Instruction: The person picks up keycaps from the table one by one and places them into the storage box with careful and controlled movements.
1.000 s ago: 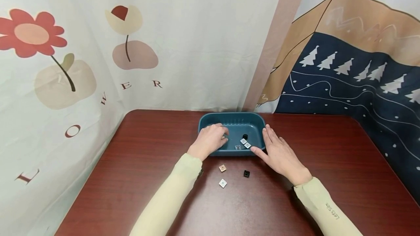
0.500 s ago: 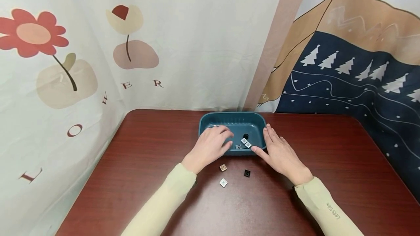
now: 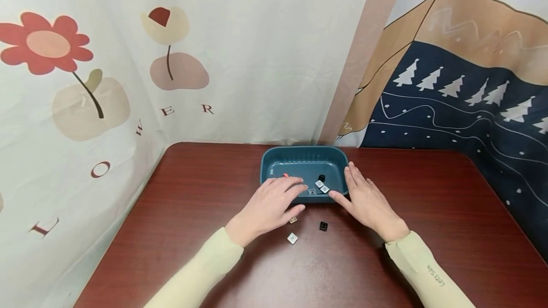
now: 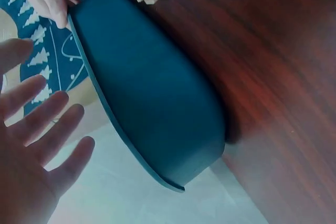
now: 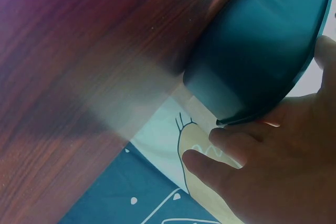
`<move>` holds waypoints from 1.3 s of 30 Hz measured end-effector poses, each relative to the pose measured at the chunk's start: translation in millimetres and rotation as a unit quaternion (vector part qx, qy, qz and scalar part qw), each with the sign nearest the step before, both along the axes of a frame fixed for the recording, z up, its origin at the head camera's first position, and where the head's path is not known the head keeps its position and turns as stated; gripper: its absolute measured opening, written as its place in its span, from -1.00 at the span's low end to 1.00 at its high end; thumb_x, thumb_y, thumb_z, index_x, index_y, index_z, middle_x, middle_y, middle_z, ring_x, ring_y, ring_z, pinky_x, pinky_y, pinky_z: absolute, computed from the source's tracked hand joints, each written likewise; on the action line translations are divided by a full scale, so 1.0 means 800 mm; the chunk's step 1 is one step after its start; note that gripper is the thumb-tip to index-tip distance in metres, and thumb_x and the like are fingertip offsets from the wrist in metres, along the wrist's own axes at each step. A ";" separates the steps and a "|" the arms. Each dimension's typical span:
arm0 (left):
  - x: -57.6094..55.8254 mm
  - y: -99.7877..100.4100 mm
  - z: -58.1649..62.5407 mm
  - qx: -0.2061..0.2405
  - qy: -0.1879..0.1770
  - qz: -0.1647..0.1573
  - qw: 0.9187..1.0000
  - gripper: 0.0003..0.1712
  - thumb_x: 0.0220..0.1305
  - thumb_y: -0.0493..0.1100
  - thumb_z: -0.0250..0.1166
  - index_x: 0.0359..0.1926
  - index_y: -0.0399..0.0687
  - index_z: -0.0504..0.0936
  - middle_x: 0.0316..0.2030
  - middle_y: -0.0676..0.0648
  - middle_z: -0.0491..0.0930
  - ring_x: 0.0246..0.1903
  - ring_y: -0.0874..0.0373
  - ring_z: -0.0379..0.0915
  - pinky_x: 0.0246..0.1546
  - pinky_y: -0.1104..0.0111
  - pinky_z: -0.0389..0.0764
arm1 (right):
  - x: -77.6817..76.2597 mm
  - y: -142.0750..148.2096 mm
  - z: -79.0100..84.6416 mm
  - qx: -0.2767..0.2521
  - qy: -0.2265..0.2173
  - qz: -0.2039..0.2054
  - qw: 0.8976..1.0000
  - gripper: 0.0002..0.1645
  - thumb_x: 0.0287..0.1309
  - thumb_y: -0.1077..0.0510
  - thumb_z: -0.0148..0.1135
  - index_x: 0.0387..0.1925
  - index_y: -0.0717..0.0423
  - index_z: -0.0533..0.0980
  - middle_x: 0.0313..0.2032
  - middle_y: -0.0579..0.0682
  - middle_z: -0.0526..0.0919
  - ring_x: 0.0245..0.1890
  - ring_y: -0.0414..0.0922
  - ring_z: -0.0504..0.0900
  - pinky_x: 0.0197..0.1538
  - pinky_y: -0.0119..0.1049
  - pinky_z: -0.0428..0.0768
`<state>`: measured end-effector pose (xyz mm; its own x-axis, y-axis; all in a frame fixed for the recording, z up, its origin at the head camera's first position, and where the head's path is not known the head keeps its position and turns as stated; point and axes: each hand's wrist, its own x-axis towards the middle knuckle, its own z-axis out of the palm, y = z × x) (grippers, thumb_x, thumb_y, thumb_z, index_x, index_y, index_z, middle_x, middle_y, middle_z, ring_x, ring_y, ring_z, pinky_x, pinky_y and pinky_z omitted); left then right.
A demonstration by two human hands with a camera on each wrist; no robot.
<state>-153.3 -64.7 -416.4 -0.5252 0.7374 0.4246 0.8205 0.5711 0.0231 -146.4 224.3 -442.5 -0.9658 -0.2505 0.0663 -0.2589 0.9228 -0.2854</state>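
Left hand (image 3: 270,206) swings back off the tray (image 3: 305,157), fingers spread, empty | right hand (image 3: 369,198) straight-fingered against its right end | tray near worktop's (image 3: 201,184) far edge, keycaps (image 3: 325,189) inside | clipped rim could spill them

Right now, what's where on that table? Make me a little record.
Table: brown
Container: blue tray
Left hand: fingers spread by the tray's near edge, holding nothing
Right hand: touching the tray's right end
In tray: black piece, two white pieces, pale-edged piece, something red, indistinct
Outside tray: another black piece, another white piece, beige piece partly hidden
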 end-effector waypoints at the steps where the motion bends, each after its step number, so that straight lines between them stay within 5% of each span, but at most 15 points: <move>1: 0.003 -0.001 -0.001 0.002 0.007 -0.009 1.000 -0.53 0.40 0.09 0.37 0.21 -0.02 0.67 0.21 -0.05 0.61 0.22 0.07 0.51 0.16 0.12 0.54 | 0.000 0.000 0.000 0.000 0.002 0.000 1.000 0.17 0.44 -0.45 -0.01 0.54 0.47 0.08 0.58 0.36 0.00 0.57 0.27 0.07 0.45 0.29 0.19; 7: 0.017 -0.001 -0.006 0.007 0.035 -0.063 0.997 -0.54 0.34 0.09 0.41 0.16 0.00 0.69 0.19 -0.02 0.63 0.16 0.08 0.55 0.09 0.18 0.58 | -0.001 0.000 0.000 0.001 0.008 0.002 1.000 0.14 0.45 -0.42 0.01 0.53 0.48 0.09 0.58 0.37 0.01 0.56 0.27 0.09 0.44 0.29 0.21; 16: 0.037 -0.010 -0.014 -0.058 0.010 -0.114 0.992 -0.53 0.33 0.15 0.40 0.18 0.11 0.67 0.19 0.05 0.61 0.17 0.17 0.52 0.20 0.28 0.51 | 0.000 0.000 0.001 -0.004 -0.005 -0.004 1.000 0.18 0.44 -0.47 -0.04 0.54 0.47 0.07 0.58 0.37 -0.02 0.57 0.28 0.06 0.45 0.30 0.17; 25: 0.051 -0.020 -0.024 -0.151 0.031 -0.141 0.978 -0.68 0.33 0.11 0.43 0.06 0.24 0.70 0.09 0.11 0.63 0.11 0.16 0.54 0.12 0.29 0.54 | 0.001 0.000 0.001 -0.007 0.003 -0.001 1.000 0.18 0.45 -0.47 -0.05 0.54 0.48 0.07 0.59 0.36 -0.01 0.57 0.25 0.06 0.47 0.27 0.18; 31: 0.057 -0.018 -0.036 -0.176 0.057 -0.146 0.972 -0.77 0.36 0.00 0.38 0.01 0.34 0.73 0.02 0.19 0.62 0.07 0.18 0.51 -0.08 0.35 0.52 | 0.001 0.001 0.000 -0.007 0.003 0.001 1.000 0.18 0.45 -0.47 -0.05 0.54 0.47 0.07 0.59 0.36 -0.02 0.57 0.26 0.06 0.46 0.28 0.19; 39: 0.059 -0.019 -0.039 -0.195 0.087 -0.144 0.966 -0.78 0.34 -0.07 0.34 -0.06 0.35 0.75 0.02 0.21 0.62 0.07 0.16 0.50 -0.07 0.36 0.52 | 0.001 0.001 0.000 -0.008 0.002 0.001 1.000 0.18 0.44 -0.48 -0.06 0.54 0.47 0.07 0.59 0.36 -0.01 0.57 0.26 0.06 0.46 0.28 0.18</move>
<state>-106.4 -79.5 -447.5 -0.2190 0.9643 0.1491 0.9189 0.2552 -0.3007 -145.7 224.8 -442.4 -0.9651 -0.2512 0.0739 -0.2617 0.9178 -0.2986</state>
